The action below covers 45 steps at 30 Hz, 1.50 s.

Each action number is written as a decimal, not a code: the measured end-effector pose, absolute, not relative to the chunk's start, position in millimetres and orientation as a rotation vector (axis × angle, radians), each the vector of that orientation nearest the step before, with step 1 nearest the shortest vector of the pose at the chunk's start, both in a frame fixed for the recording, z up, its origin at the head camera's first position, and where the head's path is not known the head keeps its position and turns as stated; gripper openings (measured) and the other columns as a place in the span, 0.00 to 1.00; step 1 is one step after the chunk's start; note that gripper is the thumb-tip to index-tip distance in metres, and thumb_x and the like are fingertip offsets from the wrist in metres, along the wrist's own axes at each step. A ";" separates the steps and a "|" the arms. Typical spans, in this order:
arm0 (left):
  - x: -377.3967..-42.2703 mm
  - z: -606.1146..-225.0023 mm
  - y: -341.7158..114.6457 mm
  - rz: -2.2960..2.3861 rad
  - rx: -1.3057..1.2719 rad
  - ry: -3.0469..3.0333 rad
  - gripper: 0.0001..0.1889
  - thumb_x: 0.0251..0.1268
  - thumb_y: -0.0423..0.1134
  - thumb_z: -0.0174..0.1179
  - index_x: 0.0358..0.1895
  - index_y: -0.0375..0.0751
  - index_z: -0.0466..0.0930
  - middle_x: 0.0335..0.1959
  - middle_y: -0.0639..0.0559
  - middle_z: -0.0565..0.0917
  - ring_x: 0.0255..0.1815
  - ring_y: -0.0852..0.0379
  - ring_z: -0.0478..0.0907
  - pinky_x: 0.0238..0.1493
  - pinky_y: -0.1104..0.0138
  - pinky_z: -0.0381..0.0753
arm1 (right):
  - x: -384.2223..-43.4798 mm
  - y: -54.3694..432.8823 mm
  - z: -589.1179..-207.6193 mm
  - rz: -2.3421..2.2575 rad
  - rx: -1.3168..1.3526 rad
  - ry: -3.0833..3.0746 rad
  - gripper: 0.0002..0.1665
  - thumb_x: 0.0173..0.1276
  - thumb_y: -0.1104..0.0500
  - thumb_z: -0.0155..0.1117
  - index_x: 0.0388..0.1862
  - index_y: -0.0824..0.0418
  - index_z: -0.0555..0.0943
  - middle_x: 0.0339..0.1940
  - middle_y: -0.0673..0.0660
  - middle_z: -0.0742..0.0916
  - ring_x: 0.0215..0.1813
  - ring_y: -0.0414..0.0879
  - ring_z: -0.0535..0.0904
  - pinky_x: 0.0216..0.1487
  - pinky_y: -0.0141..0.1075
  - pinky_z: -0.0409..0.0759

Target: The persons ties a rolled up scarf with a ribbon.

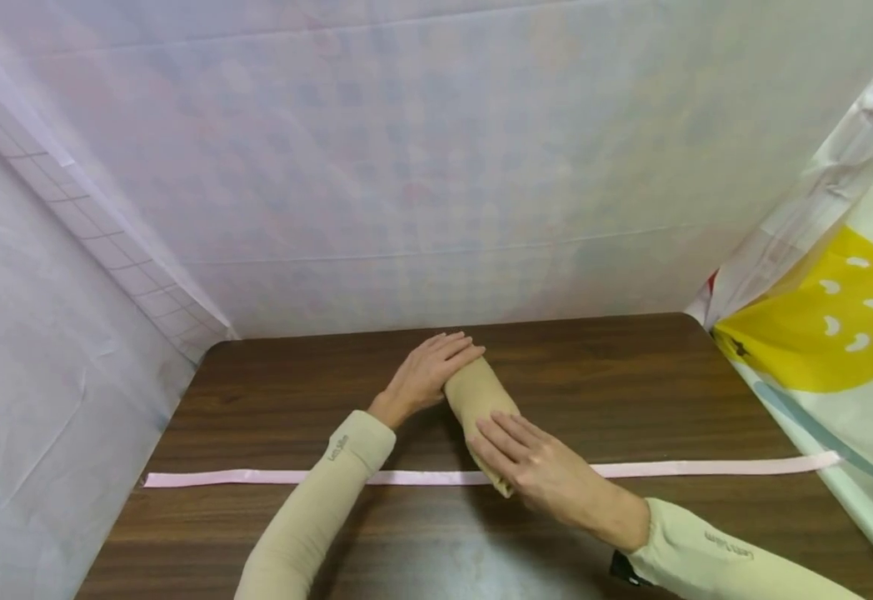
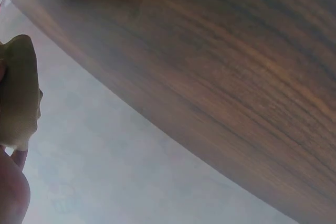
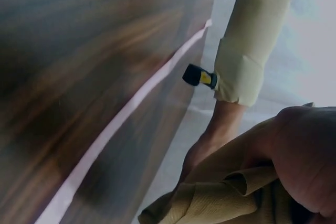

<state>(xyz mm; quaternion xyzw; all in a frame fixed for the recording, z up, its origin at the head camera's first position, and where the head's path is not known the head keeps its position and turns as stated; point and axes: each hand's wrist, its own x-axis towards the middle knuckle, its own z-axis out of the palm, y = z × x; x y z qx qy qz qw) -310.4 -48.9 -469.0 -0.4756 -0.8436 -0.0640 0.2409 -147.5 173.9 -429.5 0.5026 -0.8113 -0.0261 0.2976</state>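
A tan cloth point(image 1: 481, 387), rolled into a thick bundle, slants across the middle of the table. At its far end my left hand point(image 1: 431, 367) grips it, fingers bent over the top. My right hand point(image 1: 537, 467) holds the near end, fingers laid across the roll and thumb hidden. In the left wrist view the roll point(image 2: 20, 93) shows at the left edge with fingers on both sides. Loose folded layers at the end of the cloth point(image 3: 215, 200) appear in the right wrist view, beside my right hand point(image 3: 310, 156).
A pink ribbon strip point(image 1: 706, 468) runs from side to side across the dark wooden table point(image 1: 256, 400), passing beneath the roll. White sheeting point(image 1: 436, 167) hangs behind the table. A curtain with a yellow shape point(image 1: 849, 317) hangs at the right edge.
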 end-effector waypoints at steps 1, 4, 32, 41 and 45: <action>-309.5 -469.7 -48.2 -0.168 -1.309 -2.310 0.35 0.58 0.40 0.72 0.71 0.48 0.69 0.67 0.44 0.76 0.70 0.47 0.69 0.72 0.56 0.64 | -145.2 173.4 -430.2 -0.070 1.333 -2.176 0.53 0.29 0.59 0.86 0.61 0.67 0.77 0.60 0.66 0.82 0.60 0.61 0.79 0.58 0.50 0.79; -306.5 -472.0 -46.4 -0.143 -1.344 -2.326 0.35 0.61 0.40 0.69 0.72 0.50 0.67 0.67 0.45 0.75 0.71 0.47 0.69 0.73 0.56 0.63 | -138.4 172.5 -433.2 -0.058 1.331 -2.231 0.53 0.30 0.61 0.86 0.63 0.64 0.77 0.61 0.66 0.81 0.60 0.62 0.79 0.56 0.51 0.80; -285.3 -489.2 -42.0 0.219 -1.591 -2.239 0.30 0.71 0.35 0.55 0.74 0.56 0.64 0.71 0.46 0.71 0.74 0.50 0.65 0.76 0.55 0.55 | -103.1 147.2 -466.2 -0.156 1.351 -2.262 0.38 0.43 0.56 0.77 0.59 0.57 0.82 0.57 0.60 0.84 0.55 0.61 0.81 0.54 0.48 0.81; -281.8 -491.8 -43.0 0.271 -1.600 -2.262 0.28 0.73 0.36 0.54 0.74 0.56 0.64 0.72 0.46 0.71 0.75 0.50 0.63 0.76 0.56 0.54 | -99.1 145.4 -473.5 -0.198 1.342 -2.267 0.37 0.43 0.54 0.77 0.58 0.55 0.83 0.57 0.58 0.84 0.55 0.59 0.81 0.54 0.46 0.82; -279.9 -492.4 -40.3 0.280 -1.613 -2.289 0.27 0.74 0.36 0.50 0.74 0.56 0.64 0.73 0.46 0.69 0.75 0.50 0.62 0.76 0.56 0.54 | -98.2 144.3 -475.1 -0.189 1.342 -2.288 0.37 0.43 0.55 0.77 0.58 0.56 0.82 0.56 0.57 0.84 0.54 0.58 0.81 0.50 0.42 0.83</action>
